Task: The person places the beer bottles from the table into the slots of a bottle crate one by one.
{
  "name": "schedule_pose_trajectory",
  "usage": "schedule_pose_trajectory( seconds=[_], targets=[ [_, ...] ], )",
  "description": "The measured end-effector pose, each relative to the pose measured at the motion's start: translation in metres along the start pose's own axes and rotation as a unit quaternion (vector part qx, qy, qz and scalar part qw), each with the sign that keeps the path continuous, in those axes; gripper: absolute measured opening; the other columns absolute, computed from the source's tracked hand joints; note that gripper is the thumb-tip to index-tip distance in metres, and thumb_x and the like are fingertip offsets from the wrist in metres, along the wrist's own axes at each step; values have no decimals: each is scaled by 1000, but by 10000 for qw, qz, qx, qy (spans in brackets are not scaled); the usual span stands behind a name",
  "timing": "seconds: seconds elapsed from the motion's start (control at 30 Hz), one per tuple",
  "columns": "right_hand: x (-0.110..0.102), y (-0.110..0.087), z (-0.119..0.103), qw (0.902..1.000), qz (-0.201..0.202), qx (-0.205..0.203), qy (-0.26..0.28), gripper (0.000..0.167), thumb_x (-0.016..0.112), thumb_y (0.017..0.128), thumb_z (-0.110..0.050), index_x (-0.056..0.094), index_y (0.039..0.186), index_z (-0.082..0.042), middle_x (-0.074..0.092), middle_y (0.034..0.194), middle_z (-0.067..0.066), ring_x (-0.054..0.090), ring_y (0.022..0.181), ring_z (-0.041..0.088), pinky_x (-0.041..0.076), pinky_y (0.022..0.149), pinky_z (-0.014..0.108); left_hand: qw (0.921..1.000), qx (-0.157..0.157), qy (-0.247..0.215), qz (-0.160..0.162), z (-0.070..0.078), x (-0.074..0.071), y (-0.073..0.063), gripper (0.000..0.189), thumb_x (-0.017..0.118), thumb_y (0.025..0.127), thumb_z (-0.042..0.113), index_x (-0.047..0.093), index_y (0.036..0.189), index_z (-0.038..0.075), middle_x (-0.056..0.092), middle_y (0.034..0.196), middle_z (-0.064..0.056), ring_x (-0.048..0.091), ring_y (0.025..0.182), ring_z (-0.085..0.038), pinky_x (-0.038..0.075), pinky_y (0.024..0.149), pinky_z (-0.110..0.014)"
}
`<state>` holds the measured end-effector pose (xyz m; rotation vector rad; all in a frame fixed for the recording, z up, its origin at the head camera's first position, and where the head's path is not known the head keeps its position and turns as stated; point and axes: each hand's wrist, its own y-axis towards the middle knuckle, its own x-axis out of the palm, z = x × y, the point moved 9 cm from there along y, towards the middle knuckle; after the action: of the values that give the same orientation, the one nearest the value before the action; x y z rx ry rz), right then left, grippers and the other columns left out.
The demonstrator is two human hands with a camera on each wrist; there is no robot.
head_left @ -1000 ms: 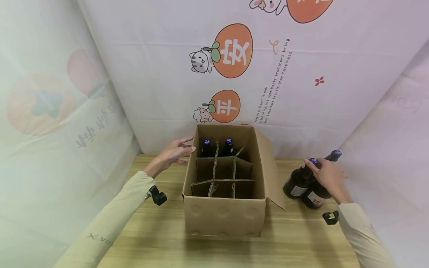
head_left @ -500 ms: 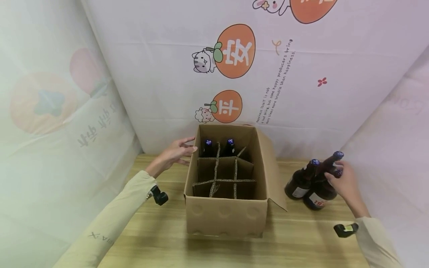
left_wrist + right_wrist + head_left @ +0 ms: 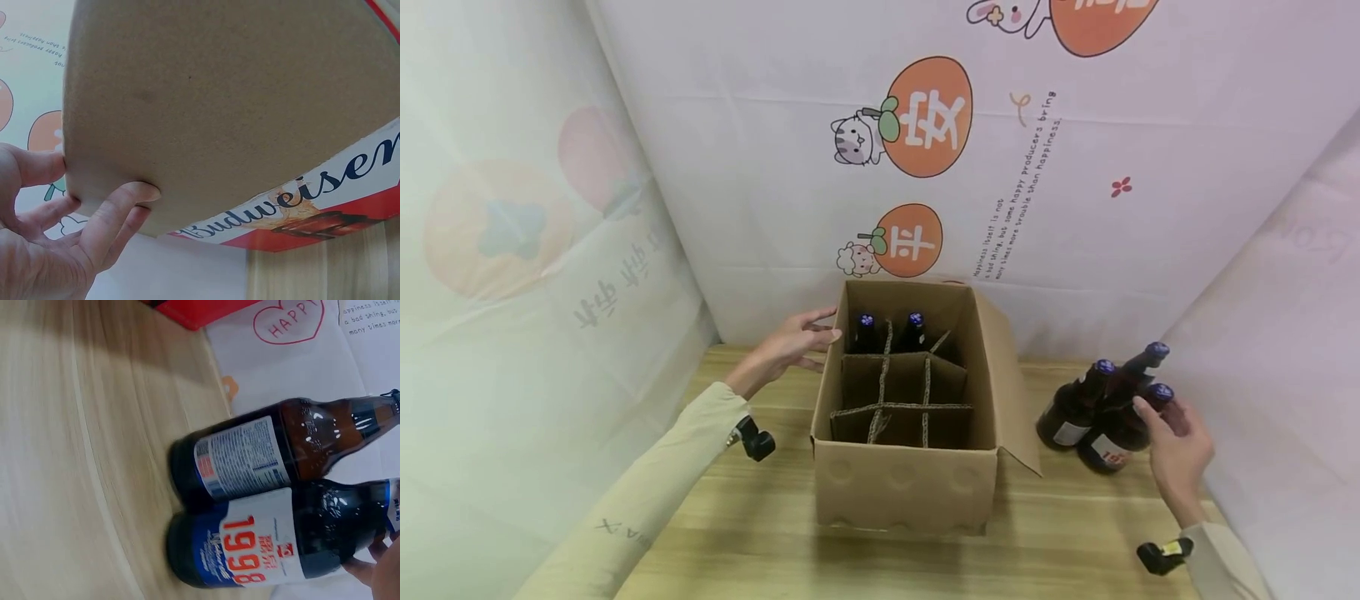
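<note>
My left hand (image 3: 790,339) rests with spread fingers against the left side of an open cardboard box (image 3: 904,483). In the left wrist view, those fingertips touch the box's plain side near its edge, above a Budweiser print. Two bottles with blue caps, one at the left (image 3: 866,333) and one beside it (image 3: 914,332), stand in the back compartments. At the right, my right hand (image 3: 1182,454) has thumb and fingers around the neck of the front beer bottle (image 3: 250,550), labelled 1998. Two more dark bottles (image 3: 1070,410) (image 3: 1138,371) stand close against it, all upright.
Cardboard dividers (image 3: 901,407) split the box into compartments. A flap (image 3: 1009,392) folds outward on its right side, toward the bottles. The wooden table (image 3: 760,517) meets printed white cloth (image 3: 790,183) at the back and both sides.
My right hand has moved from the left bottle's cap, past the bottles' necks, down and right to the front bottle. The left hand and the box look the same.
</note>
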<state>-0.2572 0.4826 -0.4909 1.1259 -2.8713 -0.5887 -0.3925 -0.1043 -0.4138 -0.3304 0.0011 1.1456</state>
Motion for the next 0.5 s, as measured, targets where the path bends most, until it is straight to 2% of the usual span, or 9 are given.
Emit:
schedule_pose_trajectory(
  seconds=[0.17, 0.27, 0.5],
  targets=[
    [4, 7, -6, 9964, -335, -292, -719, 31, 82, 92, -17, 76, 119, -1, 65, 87, -38, 62, 82, -21, 48, 74, -3, 10000, 36, 0, -8, 1, -1, -3, 70, 58, 107, 18, 23, 168, 15, 39, 163, -26, 45, 143, -50, 60, 103, -53],
    [5, 14, -4, 9944, -585, -286, -833, 29, 83, 92, -16, 78, 116, -1, 65, 83, -40, 64, 78, -21, 49, 73, -3, 10000, 41, 14, -8, 1, -2, -4, 70, 58, 108, 18, 22, 168, 15, 39, 162, -27, 45, 143, -51, 60, 103, -53],
    [-5, 31, 10, 9936, -904, 530, -428, 33, 83, 91, -14, 77, 123, -8, 72, 82, -32, 68, 78, -16, 52, 75, -1, 10000, -1, 15, -39, 1, 1, -1, 71, 59, 107, 18, 22, 168, 17, 40, 162, -26, 44, 144, -51, 60, 103, -54]
  ],
)
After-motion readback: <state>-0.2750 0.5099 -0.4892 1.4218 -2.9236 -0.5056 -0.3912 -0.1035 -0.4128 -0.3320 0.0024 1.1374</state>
